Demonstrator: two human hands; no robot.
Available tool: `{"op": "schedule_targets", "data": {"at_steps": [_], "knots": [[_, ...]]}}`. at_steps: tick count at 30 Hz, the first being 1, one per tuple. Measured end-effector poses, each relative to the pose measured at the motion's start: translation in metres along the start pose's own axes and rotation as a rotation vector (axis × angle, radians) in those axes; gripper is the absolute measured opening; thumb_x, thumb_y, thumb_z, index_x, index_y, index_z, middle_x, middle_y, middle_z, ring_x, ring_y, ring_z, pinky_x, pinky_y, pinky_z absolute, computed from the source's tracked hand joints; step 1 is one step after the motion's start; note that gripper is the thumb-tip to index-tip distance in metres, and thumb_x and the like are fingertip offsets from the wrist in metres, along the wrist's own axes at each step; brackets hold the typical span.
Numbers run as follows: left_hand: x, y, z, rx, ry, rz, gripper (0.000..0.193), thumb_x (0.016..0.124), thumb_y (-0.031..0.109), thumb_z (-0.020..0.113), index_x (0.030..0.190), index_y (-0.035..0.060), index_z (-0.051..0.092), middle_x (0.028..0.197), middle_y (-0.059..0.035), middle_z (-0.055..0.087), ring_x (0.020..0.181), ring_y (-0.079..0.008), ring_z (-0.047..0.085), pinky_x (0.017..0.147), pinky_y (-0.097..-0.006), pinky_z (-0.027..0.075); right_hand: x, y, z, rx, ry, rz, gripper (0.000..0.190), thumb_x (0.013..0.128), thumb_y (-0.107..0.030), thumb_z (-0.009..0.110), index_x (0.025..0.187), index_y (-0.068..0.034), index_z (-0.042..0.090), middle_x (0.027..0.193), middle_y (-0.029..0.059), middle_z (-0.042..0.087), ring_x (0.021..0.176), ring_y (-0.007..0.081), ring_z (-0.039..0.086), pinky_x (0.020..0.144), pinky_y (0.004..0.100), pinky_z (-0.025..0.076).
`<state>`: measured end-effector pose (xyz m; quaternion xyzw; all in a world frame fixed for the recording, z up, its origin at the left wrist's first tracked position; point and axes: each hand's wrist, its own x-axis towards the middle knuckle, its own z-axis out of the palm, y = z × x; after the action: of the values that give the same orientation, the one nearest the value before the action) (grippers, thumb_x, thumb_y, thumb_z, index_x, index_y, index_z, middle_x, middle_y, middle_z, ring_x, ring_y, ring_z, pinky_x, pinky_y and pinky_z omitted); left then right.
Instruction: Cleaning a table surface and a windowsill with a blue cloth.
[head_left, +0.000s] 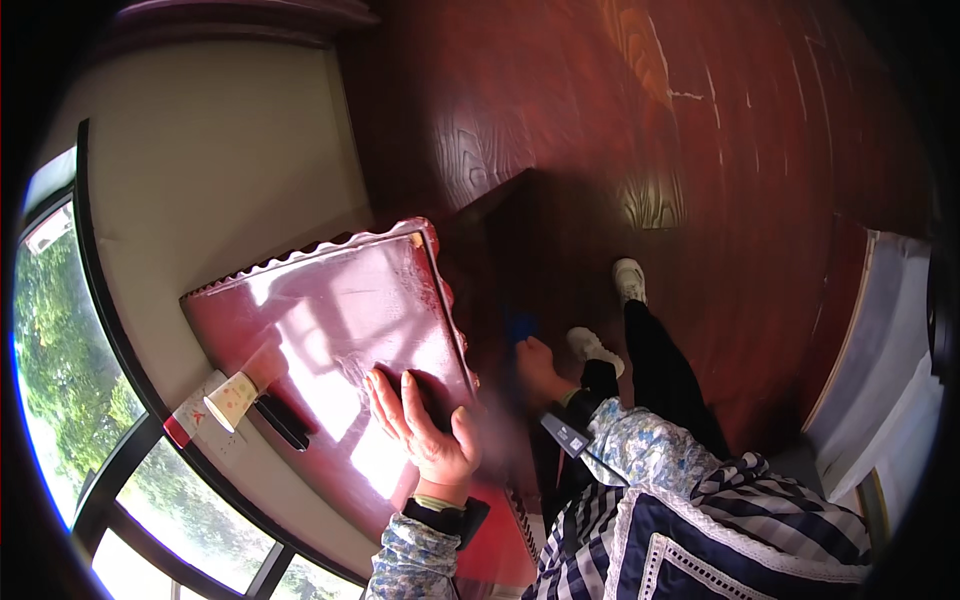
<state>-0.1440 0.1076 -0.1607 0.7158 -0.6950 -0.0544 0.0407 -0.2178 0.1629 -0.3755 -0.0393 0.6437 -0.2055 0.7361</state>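
Observation:
My left hand (429, 439) lies flat, fingers spread, on the glossy red wooden tabletop (352, 300), which has a scalloped edge and bright window reflections. Lower down, to the right of the table, my right hand (541, 370) is closed around a blue cloth (523, 327), of which only a small part shows in the shadow. On the table's window side are a patterned paper cup (230, 402) and, close to it, a black object (282, 424) that I cannot identify. A red and white packet (196, 409) is beside the cup.
A beige wall (232, 142) and dark-framed windows (67, 330) run along the left. The floor (735, 247) is dark red wood grain with scratches. My white shoes (630, 281) stand on it. At the right are pale grey panels (874, 352).

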Motion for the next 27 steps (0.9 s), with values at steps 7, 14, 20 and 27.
{"op": "schedule_targets", "data": {"at_steps": [7, 14, 20, 27], "knots": [[-0.002, -0.005, -0.004, 0.01, 0.014, -0.039, 0.062, 0.086, 0.034, 0.051, 0.136, -0.0027, 0.04, 0.145, -0.0305, 0.03, 0.134, -0.0485, 0.027, 0.11, -0.0564, 0.02, 0.018, -0.153, -0.024, 0.601, -0.145, 0.007, 0.025, 0.094, -0.021, 0.042, 0.106, -0.009, 0.06, 0.097, 0.0073, 0.064, 0.092, 0.0217, 0.063, 0.085, 0.0377, 0.051], [0.001, 0.0, -0.003, -0.089, -0.016, -0.056, 0.068, 0.078, 0.032, 0.062, 0.135, 0.0009, 0.042, 0.146, -0.0305, 0.029, 0.136, -0.0476, 0.025, 0.109, -0.0583, 0.018, -0.02, -0.297, -0.027, 0.017, -0.571, -0.443, 0.029, 0.1, -0.018, 0.044, 0.12, -0.001, 0.058, 0.111, 0.0056, 0.064, 0.099, 0.0128, 0.06, 0.09, 0.0296, 0.048], [-0.007, -0.002, -0.002, -0.176, -0.062, -0.102, 0.066, 0.076, 0.036, 0.066, 0.132, 0.0064, 0.049, 0.143, -0.0287, 0.034, 0.134, -0.046, 0.029, 0.108, -0.0584, 0.02, -0.017, -0.335, 0.0, -0.452, -0.864, -0.171, 0.034, 0.099, -0.015, 0.044, 0.127, 0.0, 0.056, 0.121, 0.0075, 0.061, 0.112, 0.0146, 0.055, 0.101, 0.032, 0.04], [0.004, -0.001, -0.019, -0.28, -0.054, -0.156, 0.058, 0.075, 0.035, 0.07, 0.125, 0.0091, 0.056, 0.138, -0.0236, 0.042, 0.131, -0.0418, 0.036, 0.107, -0.0564, 0.023, -0.021, -0.373, 0.008, -0.594, -0.899, 0.081, 0.032, 0.096, -0.019, 0.054, 0.123, -0.001, 0.06, 0.118, 0.0059, 0.063, 0.11, 0.0143, 0.056, 0.098, 0.0318, 0.041]]}}
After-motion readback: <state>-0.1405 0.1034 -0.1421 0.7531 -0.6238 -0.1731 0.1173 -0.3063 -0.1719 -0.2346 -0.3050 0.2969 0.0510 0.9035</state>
